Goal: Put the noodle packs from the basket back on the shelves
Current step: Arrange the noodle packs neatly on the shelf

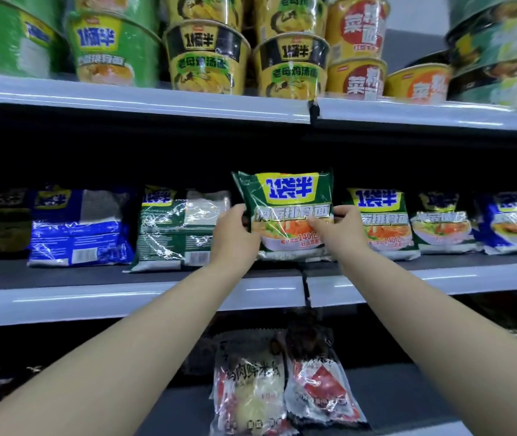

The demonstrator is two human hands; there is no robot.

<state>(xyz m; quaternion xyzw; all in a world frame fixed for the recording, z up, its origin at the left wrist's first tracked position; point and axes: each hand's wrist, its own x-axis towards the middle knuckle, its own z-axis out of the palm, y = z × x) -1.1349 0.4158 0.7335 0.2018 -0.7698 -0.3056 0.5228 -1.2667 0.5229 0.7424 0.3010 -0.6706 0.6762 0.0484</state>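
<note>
a green noodle pack (288, 212) is gripped upright between the left hand (235, 232) and right hand (340, 229), set back from the middle shelf (144, 298) front edge; dark shelf room lies above.

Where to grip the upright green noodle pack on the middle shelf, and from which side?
Its two side edges at mid-height, from the front: the green noodle pack stands upright, face out, flat and wide. Left hand and right hand pinch it so.

Two long bare forearms (144, 341); left hand (234, 235), right hand (343, 229) bare.
</note>
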